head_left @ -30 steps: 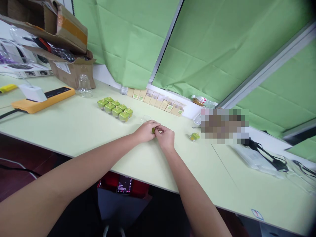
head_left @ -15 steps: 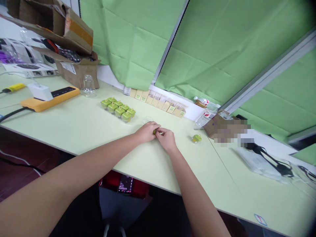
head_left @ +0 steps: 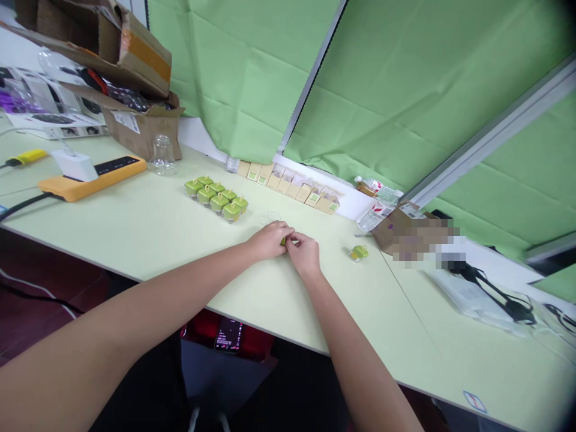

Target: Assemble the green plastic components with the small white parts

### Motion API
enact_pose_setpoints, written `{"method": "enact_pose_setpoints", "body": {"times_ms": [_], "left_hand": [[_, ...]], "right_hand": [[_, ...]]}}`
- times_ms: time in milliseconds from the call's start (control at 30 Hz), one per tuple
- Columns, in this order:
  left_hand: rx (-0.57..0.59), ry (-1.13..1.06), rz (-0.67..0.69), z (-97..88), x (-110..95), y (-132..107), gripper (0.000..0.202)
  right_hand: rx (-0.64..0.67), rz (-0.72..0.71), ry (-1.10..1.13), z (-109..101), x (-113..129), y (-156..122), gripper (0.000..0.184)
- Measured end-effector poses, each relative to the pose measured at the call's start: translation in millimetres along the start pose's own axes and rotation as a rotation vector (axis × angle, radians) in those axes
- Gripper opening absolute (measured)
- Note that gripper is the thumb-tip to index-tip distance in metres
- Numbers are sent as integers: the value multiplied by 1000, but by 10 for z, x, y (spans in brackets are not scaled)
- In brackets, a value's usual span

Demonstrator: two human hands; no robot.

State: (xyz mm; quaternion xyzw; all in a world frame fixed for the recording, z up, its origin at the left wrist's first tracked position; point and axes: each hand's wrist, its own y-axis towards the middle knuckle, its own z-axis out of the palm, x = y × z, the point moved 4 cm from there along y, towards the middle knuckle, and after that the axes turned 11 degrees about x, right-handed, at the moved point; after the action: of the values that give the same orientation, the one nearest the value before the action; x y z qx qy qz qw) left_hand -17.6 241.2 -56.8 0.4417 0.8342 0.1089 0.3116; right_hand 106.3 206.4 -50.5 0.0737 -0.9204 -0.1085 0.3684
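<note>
My left hand (head_left: 269, 239) and my right hand (head_left: 305, 252) meet over the table, fingertips pressed together. Between them shows a bit of a small green piece (head_left: 283, 240), coloured like the lids nearby; most of it is covered by my fingers. Just beyond my left hand lies a clear plastic piece (head_left: 272, 216), hard to make out. To the left stand several small clear containers with green lids (head_left: 219, 203), grouped in two rows, each lid topped by a loop. One more green-lidded container (head_left: 359, 252) sits apart, right of my right hand.
Small cardboard boxes (head_left: 290, 185) line the table's back edge. A yellow power strip (head_left: 108, 174), a clear jar (head_left: 162, 156) and stacked cartons (head_left: 144, 129) occupy the left. Plastic bottles (head_left: 375, 215) and a black strap (head_left: 495, 291) lie right. A phone (head_left: 228, 335) rests below the table edge.
Both hands stay together on the green piece, with only a slight shift of the fingers. The whole view has moved a little; the things on the table stand as before.
</note>
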Motion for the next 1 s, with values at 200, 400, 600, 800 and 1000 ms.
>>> {"method": "enact_pose_setpoints", "body": {"times_ms": [200, 400, 600, 800, 1000], "left_hand": [[-65, -40, -18, -61, 60, 18, 32], [-35, 7, -3, -109, 15, 7, 15], [-3, 28, 19, -106, -13, 0, 18], [-51, 7, 64, -79, -28, 6, 21], [-104, 1, 91, -134, -65, 9, 31]], "right_hand": [[71, -12, 259, -1, -63, 68, 25], [102, 60, 321, 23, -128, 92, 29], [86, 50, 226, 4, -40, 43, 24], [23, 29, 162, -45, -5, 33, 21], [-167, 107, 177, -166, -36, 31, 29]]}}
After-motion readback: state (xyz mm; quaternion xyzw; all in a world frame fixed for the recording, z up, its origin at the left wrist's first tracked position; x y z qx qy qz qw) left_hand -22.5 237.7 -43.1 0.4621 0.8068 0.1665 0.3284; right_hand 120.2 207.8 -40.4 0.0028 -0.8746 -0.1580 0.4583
